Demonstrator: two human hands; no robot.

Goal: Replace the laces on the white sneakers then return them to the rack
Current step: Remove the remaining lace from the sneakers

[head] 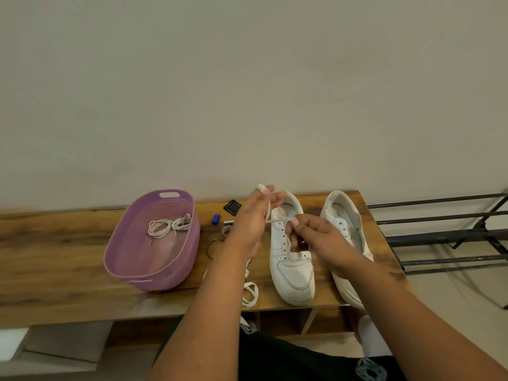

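Two white sneakers stand on the wooden table (68,273), toes toward me: the left sneaker (292,270) and the right sneaker (342,213), partly hidden by my right forearm. A flat white lace (277,220) runs taut between my hands above the left sneaker. My left hand (253,221) holds one stretch of it raised. My right hand (310,235) pinches the lace just above the eyelets. Another flat white lace (250,294) lies loose on the table beside the left sneaker.
A purple plastic basket (129,257) on the left holds coiled round laces (169,225). Small items lie between basket and sneakers: a blue cap (216,219), a black square (232,207), a beaded bracelet (211,247). A black metal rack (445,235) stands right of the table.
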